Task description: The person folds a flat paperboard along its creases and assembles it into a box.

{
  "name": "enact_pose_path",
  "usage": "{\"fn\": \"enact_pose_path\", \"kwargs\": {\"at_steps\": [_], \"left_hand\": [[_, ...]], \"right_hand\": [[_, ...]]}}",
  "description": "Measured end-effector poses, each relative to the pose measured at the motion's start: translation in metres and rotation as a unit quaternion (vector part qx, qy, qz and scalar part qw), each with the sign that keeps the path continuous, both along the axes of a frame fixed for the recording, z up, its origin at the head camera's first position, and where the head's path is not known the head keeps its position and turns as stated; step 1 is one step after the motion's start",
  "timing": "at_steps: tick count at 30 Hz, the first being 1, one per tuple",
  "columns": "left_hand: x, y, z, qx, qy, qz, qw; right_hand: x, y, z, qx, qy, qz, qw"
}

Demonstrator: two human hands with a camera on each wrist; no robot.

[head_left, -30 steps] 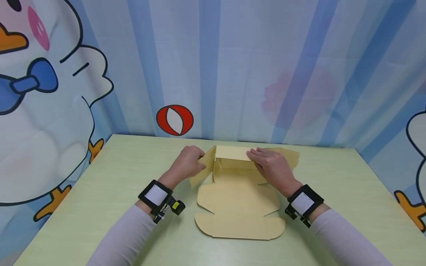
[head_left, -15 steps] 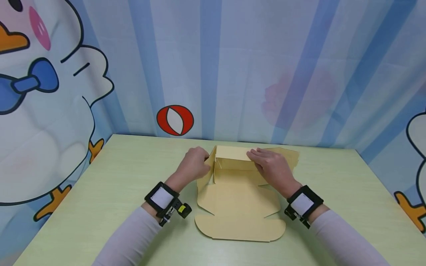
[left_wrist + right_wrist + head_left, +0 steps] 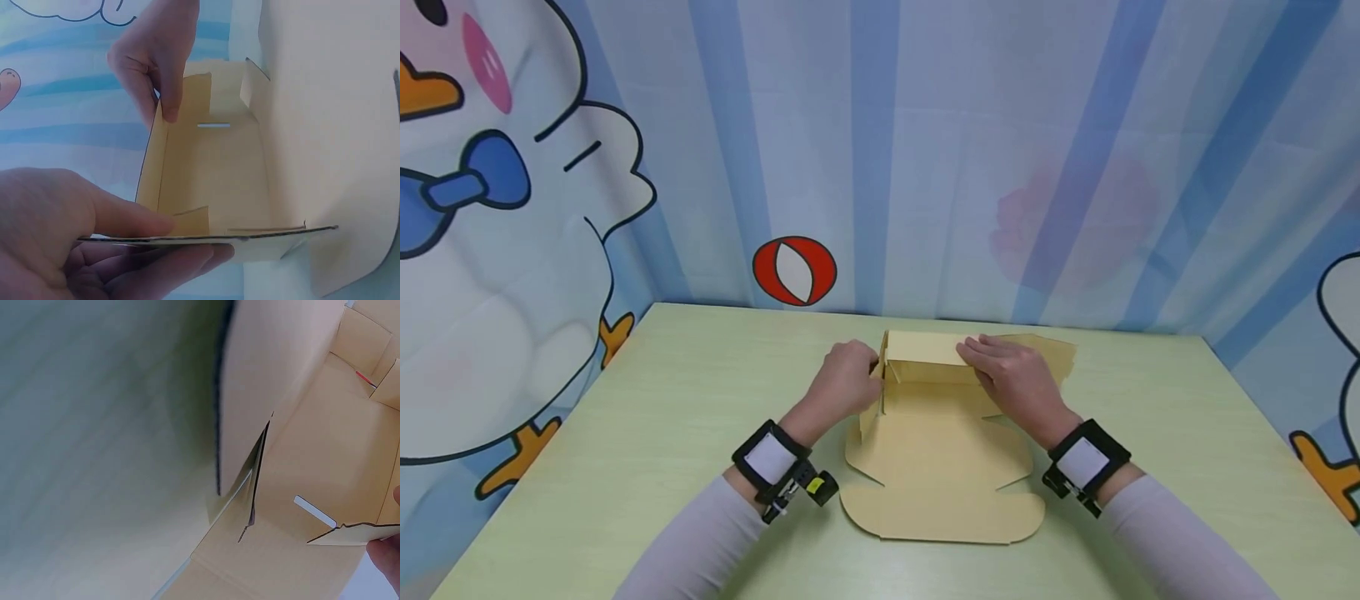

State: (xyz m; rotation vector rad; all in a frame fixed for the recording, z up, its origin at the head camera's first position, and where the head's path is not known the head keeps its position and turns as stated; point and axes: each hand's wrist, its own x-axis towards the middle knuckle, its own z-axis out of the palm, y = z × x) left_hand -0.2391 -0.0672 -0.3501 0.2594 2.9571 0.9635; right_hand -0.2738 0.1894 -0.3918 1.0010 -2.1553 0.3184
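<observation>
A partly folded tan cardboard box (image 3: 936,475) lies on the table, its near flap with rounded corners flat toward the person. Its far panel (image 3: 925,347) is folded up. My left hand (image 3: 845,379) pinches the raised left side flap (image 3: 871,417), thumb on one face and fingers on the other, as the left wrist view shows. My right hand (image 3: 1017,373) grips the top of the folded far part, with the thumb on the inner face. Behind it the right side flap (image 3: 1054,353) spreads outward. In the right wrist view fingertips (image 3: 384,553) touch a small tab beside a slot (image 3: 315,511).
The pale green table (image 3: 700,367) stretches out on both sides of the box. Behind its far edge hangs a blue striped cloth (image 3: 925,167) printed with cartoon figures. Both wrists carry strapped cameras (image 3: 790,475).
My left hand has moved right, swinging the left side flap inward until it stands close against the box's end. The right hand has stayed in place.
</observation>
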Motion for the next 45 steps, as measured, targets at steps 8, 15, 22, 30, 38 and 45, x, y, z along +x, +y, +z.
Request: {"fn": "enact_pose_path", "kwargs": {"at_steps": [8, 15, 22, 30, 38, 45], "left_hand": [[0.004, 0.003, -0.002, 0.021, 0.011, -0.004, 0.9997], [0.007, 0.006, 0.000, 0.029, 0.007, -0.003, 0.9995], [0.008, 0.005, -0.001, 0.038, 0.013, -0.013, 0.9991], [0.005, -0.003, -0.006, 0.055, 0.003, -0.031, 0.9980], [0.003, -0.010, -0.005, 0.082, -0.031, -0.045, 0.9952], [0.000, -0.010, -0.007, 0.030, 0.013, -0.065, 0.9973]], "right_hand": [[0.001, 0.000, 0.000, 0.001, 0.002, 0.002, 1.0000], [0.000, 0.001, -0.001, -0.001, 0.003, 0.005, 1.0000], [0.000, 0.001, -0.001, 0.002, 0.005, 0.003, 1.0000], [0.002, 0.001, 0.001, 0.006, 0.000, 0.005, 1.0000], [0.002, 0.001, 0.001, 0.010, -0.001, 0.005, 0.9999], [0.002, 0.001, 0.002, 0.011, -0.004, 0.004, 0.9999]]}}
